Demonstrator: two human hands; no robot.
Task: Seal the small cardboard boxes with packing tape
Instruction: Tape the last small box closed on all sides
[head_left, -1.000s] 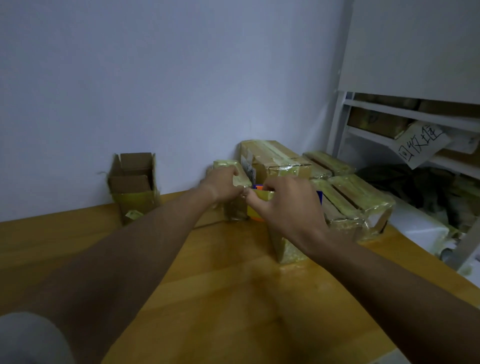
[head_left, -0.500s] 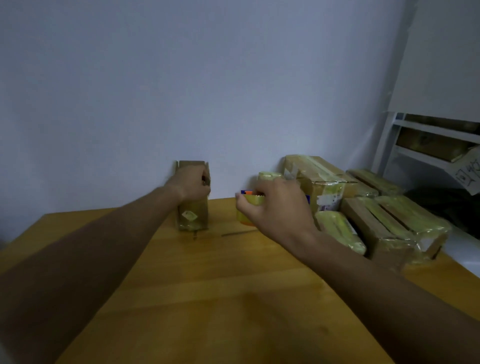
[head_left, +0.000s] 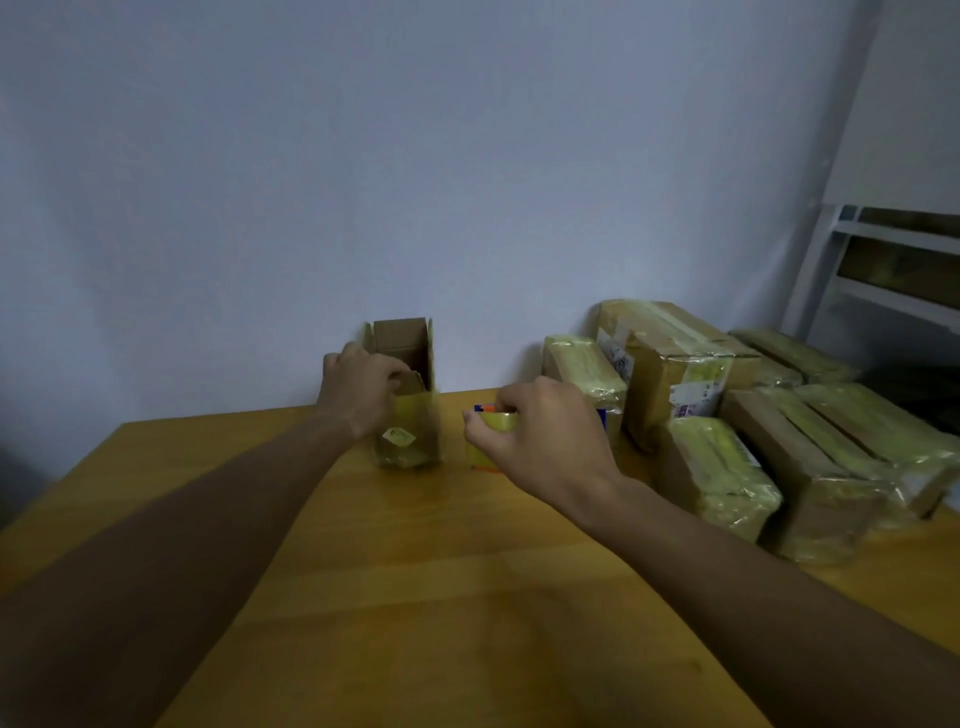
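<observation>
An open small cardboard box (head_left: 408, 410) is seen standing upright on the wooden worktop (head_left: 415, 571), close to the pale wall (head_left: 415, 156) at the back edge. Its top flaps are raised, and its lower front is covered with glossy yellowish tape bearing a small label. The box is gripped near its top left edge by the left hand (head_left: 358, 395): the fingers (head_left: 389, 376) are curled over the front flap, which is bent inward under them.

Just to the right of the box, apart from it, a roll of packing tape (head_left: 488, 441) is held on the worktop by the right hand (head_left: 540, 441). The roll is yellowish, with an orange and blue part showing at its top and base. The right-hand fingers are curled around the roll from above, with the thumb at its left side; how much of the roll is hidden behind the palm cannot be told.

On the right of the worktop a cluster of sealed boxes (head_left: 727, 415) is gathered, wrapped in shiny tape, some lying flat and one larger box standing behind with printed labels on its face. They are set touching or just beside one another, near the right hand. At the far right edge a white shelf frame (head_left: 831, 260) is seen, with brown items on its shelves that are too dim to identify.
</observation>
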